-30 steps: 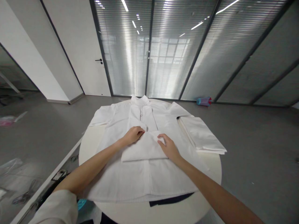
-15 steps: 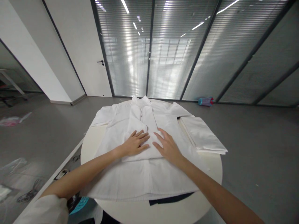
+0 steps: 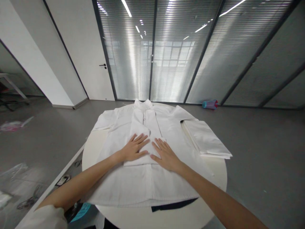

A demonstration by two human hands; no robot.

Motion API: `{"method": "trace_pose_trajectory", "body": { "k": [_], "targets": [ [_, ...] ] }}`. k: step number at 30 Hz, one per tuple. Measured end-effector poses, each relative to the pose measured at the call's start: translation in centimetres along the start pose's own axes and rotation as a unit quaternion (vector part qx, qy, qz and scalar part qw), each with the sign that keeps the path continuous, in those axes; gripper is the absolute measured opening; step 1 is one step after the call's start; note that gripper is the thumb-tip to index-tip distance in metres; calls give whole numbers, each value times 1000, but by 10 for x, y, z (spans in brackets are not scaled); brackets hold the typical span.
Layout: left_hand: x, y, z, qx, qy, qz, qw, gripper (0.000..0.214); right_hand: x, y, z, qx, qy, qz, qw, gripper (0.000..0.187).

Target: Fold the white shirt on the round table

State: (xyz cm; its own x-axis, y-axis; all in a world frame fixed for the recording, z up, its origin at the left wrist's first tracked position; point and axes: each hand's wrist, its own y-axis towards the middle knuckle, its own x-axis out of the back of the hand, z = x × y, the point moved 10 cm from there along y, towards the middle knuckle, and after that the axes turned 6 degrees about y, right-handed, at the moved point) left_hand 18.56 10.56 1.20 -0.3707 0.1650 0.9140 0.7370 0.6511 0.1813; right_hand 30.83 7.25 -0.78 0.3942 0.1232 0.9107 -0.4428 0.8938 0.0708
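A white shirt (image 3: 128, 187) lies spread over a round white table (image 3: 143, 219), its collar at the far edge. One sleeve lies folded inward onto the front, under both hands. My left hand (image 3: 134, 148) rests flat on this folded cloth with its fingers spread. Just to its right, my right hand (image 3: 165, 154) lies palm down, fingers stretched out and pointing away. A folded white cloth (image 3: 207, 136), which looks like part of the garment, sits at the table's right side. Dark fabric (image 3: 173, 205) shows from under the hem.
On the floor by the glass wall lies a blue and red striped bundle (image 3: 210, 104). Clear plastic wrapping (image 3: 14, 171) and cables (image 3: 30, 200) are on the floor at left. A turquoise basket (image 3: 81, 212) stands below the table's left edge.
My right hand has slid a little toward me and leftward, laying flatter on the cloth. My left hand has shifted slightly to the left.
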Motion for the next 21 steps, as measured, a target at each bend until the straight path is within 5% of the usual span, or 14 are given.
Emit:
{"method": "trace_pose_trajectory", "body": {
  "k": [6, 12, 18, 21],
  "targets": [
    [-2, -3, 10, 27, -28, 15, 999, 62, -1, -1, -1, 2, 5, -5, 1000, 81],
    [28, 26, 12, -12, -1, -76, 997, 60, -1, -1, -2, 0, 10, -8, 1000, 81],
    [-5, 57, 30, 7, 31, -9, 999, 66, -1, -1, -3, -4, 16, -1, 1000, 82],
    [9, 76, 46, 19, 45, -25, 999, 47, 2, -2, 0, -1, 23, -1, 1000, 81]
  ]
}}
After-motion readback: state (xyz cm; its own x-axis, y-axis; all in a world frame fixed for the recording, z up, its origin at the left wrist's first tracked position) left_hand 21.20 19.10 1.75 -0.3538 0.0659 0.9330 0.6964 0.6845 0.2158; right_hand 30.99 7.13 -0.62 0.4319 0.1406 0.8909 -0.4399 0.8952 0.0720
